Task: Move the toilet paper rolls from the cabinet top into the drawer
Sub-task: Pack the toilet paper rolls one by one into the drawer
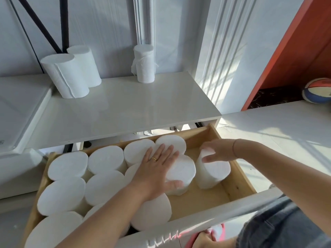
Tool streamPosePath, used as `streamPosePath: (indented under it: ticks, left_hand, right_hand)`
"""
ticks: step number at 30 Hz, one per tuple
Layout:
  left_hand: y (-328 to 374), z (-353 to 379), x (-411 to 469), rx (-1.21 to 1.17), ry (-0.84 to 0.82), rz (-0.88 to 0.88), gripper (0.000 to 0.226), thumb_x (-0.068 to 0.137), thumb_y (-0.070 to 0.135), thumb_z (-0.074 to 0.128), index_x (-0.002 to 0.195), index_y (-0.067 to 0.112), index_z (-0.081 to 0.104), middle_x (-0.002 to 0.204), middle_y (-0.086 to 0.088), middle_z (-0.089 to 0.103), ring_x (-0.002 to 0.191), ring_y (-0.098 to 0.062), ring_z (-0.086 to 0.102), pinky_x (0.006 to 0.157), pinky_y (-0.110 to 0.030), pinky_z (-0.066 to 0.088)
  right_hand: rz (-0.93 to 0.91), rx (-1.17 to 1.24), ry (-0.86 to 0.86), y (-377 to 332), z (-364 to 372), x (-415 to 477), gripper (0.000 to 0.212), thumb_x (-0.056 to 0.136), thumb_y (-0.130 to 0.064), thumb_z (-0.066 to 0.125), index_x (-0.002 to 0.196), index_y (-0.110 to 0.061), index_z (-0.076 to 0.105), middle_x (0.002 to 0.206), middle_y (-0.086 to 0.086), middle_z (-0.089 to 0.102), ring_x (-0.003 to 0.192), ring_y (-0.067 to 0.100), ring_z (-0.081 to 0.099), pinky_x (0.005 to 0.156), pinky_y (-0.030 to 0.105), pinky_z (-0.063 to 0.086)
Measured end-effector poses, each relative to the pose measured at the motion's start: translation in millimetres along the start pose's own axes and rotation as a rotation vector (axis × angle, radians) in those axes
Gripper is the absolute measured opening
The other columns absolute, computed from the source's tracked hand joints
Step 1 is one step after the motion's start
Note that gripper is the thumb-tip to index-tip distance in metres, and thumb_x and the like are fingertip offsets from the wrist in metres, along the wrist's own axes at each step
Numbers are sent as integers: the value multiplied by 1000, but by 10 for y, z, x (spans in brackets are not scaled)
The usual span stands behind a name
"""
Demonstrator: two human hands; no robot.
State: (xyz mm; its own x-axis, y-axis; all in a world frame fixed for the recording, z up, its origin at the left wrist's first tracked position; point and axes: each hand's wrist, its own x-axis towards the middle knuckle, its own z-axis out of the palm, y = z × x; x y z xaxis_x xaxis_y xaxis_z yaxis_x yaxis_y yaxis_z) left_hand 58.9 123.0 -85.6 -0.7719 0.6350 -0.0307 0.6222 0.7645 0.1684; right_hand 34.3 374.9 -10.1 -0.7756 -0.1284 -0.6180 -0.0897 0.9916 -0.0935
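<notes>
The open wooden drawer [238, 183] below the white cabinet top [125, 111] holds several white toilet paper rolls standing on end. My left hand [159, 165] lies flat, fingers spread, on top of one roll [180, 170] in the middle of the drawer. My right hand [215, 151] grips a tilted roll [211, 174] at the drawer's right end. Three rolls stand on the cabinet top: two together at the back left [66, 76] and a thinner one [144, 63] at the back middle.
A white appliance lid [18, 111] adjoins the cabinet on the left. A basketball [317, 90] rests on a ledge at the right, beside an orange panel [295, 43]. Bare drawer bottom [198, 199] shows at the front right.
</notes>
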Motion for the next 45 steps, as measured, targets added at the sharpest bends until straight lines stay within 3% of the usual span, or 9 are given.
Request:
streamPosePath:
  ticks: [8, 13, 18, 26, 30, 34, 36, 39, 45]
  left_hand:
    - [79, -23, -3, 28, 33, -45, 85, 80, 77, 13, 148, 32, -9, 156, 12, -19, 140, -9, -26, 115, -43, -13]
    - [84, -47, -7, 28, 19, -35, 87, 76, 78, 3, 148, 30, -9, 156, 11, -18, 140, -10, -24, 114, -42, -15]
    - [86, -45, -8, 30, 20, -37, 87, 75, 77, -1, 148, 30, -9, 157, 11, -16, 141, -10, -22, 115, -43, -12]
    - [76, -19, -8, 35, 44, -34, 82, 81, 75, 4, 148, 30, -9, 157, 11, -16, 141, -10, -23, 115, -43, -13]
    - [67, -50, -16, -21, 75, -42, 79, 83, 71, 5, 148, 28, -9, 156, 10, -17, 139, -7, -27, 114, -40, -16]
    - [-52, -190, 47, -40, 160, -88, 79, 82, 71, -1, 148, 29, -6, 157, 9, -15, 138, -6, -27, 113, -38, -18]
    - [-161, -287, 143, -27, 191, -122, 81, 81, 72, -1, 149, 28, -4, 158, 9, -11, 139, -6, -25, 113, -36, -20]
    - [-374, -445, 342, -21, 232, -159, 82, 80, 73, -3, 149, 27, -3, 158, 8, -7, 140, -6, -20, 113, -36, -17]
    - [-833, -658, 758, -48, 237, -230, 84, 79, 75, -1, 149, 28, 1, 159, 8, -4, 143, -7, -12, 114, -38, -12]
  right_hand:
    - [147, 428, -227, 163, 464, -268, 55, 90, -55, 51, 135, -22, 46, 131, 2, 54, 84, 23, 75, 80, 31, 60]
    - [65, 843, -331, 100, 699, -296, 38, 92, -40, 59, 119, -14, 57, 115, 19, 69, 88, 30, 70, 93, 44, 54]
    - [-8, 906, -352, -259, 803, -227, 29, 91, -34, 63, 110, -12, 64, 98, 13, 69, 65, 11, 67, 68, 22, 58]
    - [12, 808, -287, -358, 743, -287, 33, 89, -39, 65, 107, -12, 68, 106, 20, 73, 66, 12, 69, 70, 24, 59]
    - [8, 305, -4, -380, 481, -319, 54, 86, -58, 55, 92, -7, 71, 84, 5, 76, 66, 14, 67, 65, 23, 50]
    - [-49, 519, 507, -365, 2, -133, 44, 82, -47, 67, 81, -4, 66, 66, -2, 63, 61, 14, 56, 58, 23, 42]
    - [-95, 681, 675, -400, -267, 79, 36, 82, -43, 70, 100, -12, 64, 81, -2, 64, 75, 13, 60, 68, 25, 46]
    - [-148, 867, 771, -490, -632, 558, 57, 81, -38, 73, 127, -11, 50, 112, 9, 61, 101, 20, 60, 90, 33, 49]
    - [-161, 1013, 901, -766, -1318, 1533, 83, 76, -42, 77, 141, -13, 34, 139, 12, 47, 128, 20, 47, 103, 29, 38]
